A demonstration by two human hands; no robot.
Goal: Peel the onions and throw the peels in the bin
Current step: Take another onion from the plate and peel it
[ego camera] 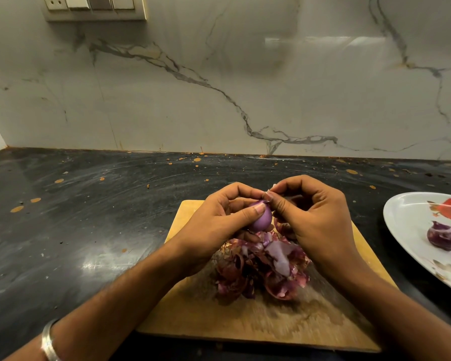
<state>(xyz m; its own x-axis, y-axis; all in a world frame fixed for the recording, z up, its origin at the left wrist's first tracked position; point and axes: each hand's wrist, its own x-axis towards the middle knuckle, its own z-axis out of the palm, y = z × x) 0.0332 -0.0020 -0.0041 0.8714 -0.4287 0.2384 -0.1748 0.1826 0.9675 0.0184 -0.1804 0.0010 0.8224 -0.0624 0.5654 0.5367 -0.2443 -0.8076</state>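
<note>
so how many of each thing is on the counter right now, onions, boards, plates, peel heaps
onions: 2, one in the left hand being peeled, one on the plate
cutting boards: 1
plates: 1
peel heaps: 1
total: 5
The right hand pinches a bit of peel at the held onion's tip.
</note>
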